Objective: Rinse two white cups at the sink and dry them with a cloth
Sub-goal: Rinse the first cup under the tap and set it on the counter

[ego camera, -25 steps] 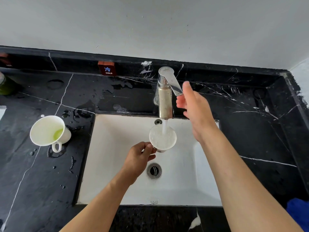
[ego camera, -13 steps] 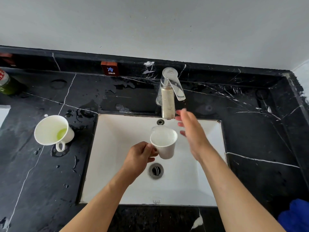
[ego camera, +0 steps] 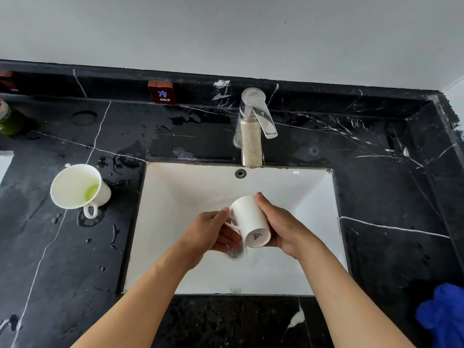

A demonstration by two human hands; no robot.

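Both my hands hold a white cup [ego camera: 248, 221] over the white sink [ego camera: 180, 194], tipped so its base faces me and its mouth points away and down. My left hand [ego camera: 213, 231] grips its handle; my right hand [ego camera: 281, 226] wraps its right side. Water runs off near the drain [ego camera: 236, 252]. A second white cup [ego camera: 75, 187] stands on the black counter left of the sink, with a little green liquid inside. The blue cloth [ego camera: 444, 315] lies at the lower right edge. No water comes from the tap [ego camera: 252, 131].
The black marble counter [ego camera: 62, 247] is wet with drops and puddles around the second cup. A red "COLD" tag [ego camera: 162, 92] sits on the back ledge. A green bottle [ego camera: 8, 119] stands at the far left. A grey wall rises behind.
The tap stream stopped and my right hand dropped from the lever to the cup. The cup was lowered and tipped over, base toward me, pouring out its water.
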